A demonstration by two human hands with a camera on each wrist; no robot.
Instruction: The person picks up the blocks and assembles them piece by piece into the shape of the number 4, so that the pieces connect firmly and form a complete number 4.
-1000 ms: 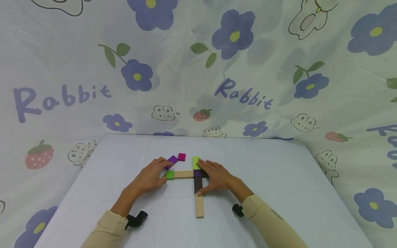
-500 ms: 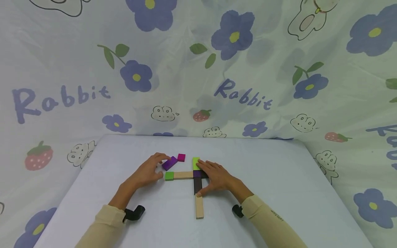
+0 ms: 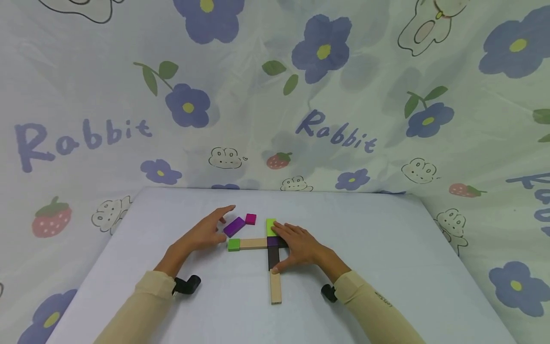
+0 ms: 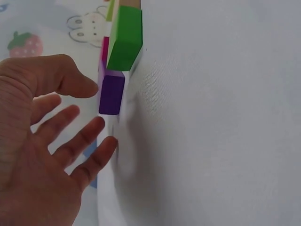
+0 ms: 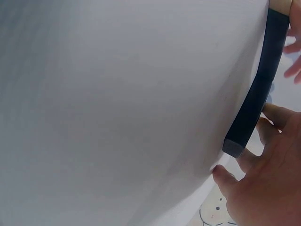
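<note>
My left hand (image 3: 203, 234) hovers just left of a purple block (image 3: 234, 227), its fingers spread and nothing held. A small magenta block (image 3: 251, 219) touches or nearly touches the far end of that purple block. Flat on the table lies a cross of blocks: green (image 3: 234, 245) and wooden (image 3: 253, 244) on the left arm, yellow-green (image 3: 270, 225) at the far end, dark purple (image 3: 272, 241) at the centre. A dark block (image 3: 273, 258) and a wooden block (image 3: 276, 287) form the near arm. Extended fingers of my right hand (image 3: 301, 246) rest at the yellow-green block, partly hiding another dark block (image 3: 283, 242).
A white-covered table (image 3: 378, 267) carries everything. Behind it hangs a printed curtain (image 3: 258, 119) with flowers, rabbits and strawberries. Black wrist cameras sit on the left wrist (image 3: 187, 285) and the right wrist (image 3: 329, 293).
My left hand has come away from the purple block, drawing left while its fingers straighten and its index finger extends. The right hand stays over the cross.
</note>
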